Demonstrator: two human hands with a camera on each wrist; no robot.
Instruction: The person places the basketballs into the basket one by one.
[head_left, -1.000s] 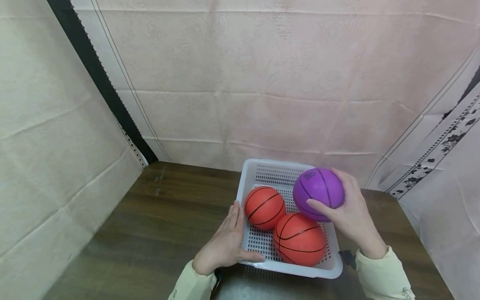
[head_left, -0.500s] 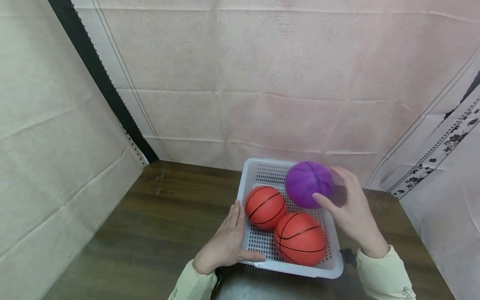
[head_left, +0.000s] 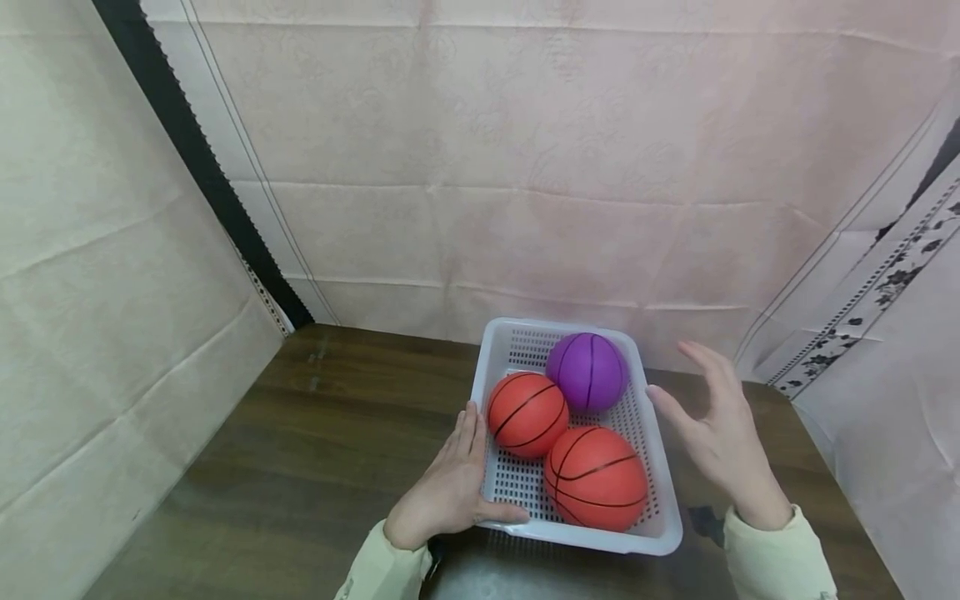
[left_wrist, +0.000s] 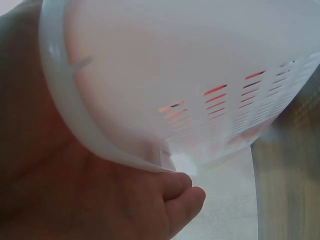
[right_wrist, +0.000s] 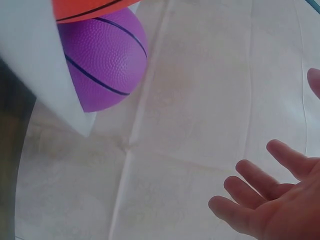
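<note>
A white perforated plastic basket [head_left: 652, 417] stands on the table, with two orange toy basketballs and a purple one inside. The smaller orange basketball [head_left: 528, 415] sits at the left, the larger orange basketball [head_left: 596, 479] at the near end. Toward the far right lies the purple basketball [head_left: 588, 372]. My left hand [head_left: 446, 492] rests against the basket's near left corner, straight fingers along the side and thumb at the front rim. Outside the right rim hovers my right hand [head_left: 723, 429], fingers spread and holding nothing. In the right wrist view its fingers [right_wrist: 255, 185] are apart from the purple basketball.
The dark wooden table [head_left: 337, 450] extends left of the basket. A pale cloth [head_left: 525, 167] hangs behind it, with more cloth at both sides. A dark patch [head_left: 705, 523] lies near my right sleeve [head_left: 780, 554].
My right hand has let go of the purple basketball and drawn back to the right. The ball has moved left, down into the basket. My left hand has stayed put.
</note>
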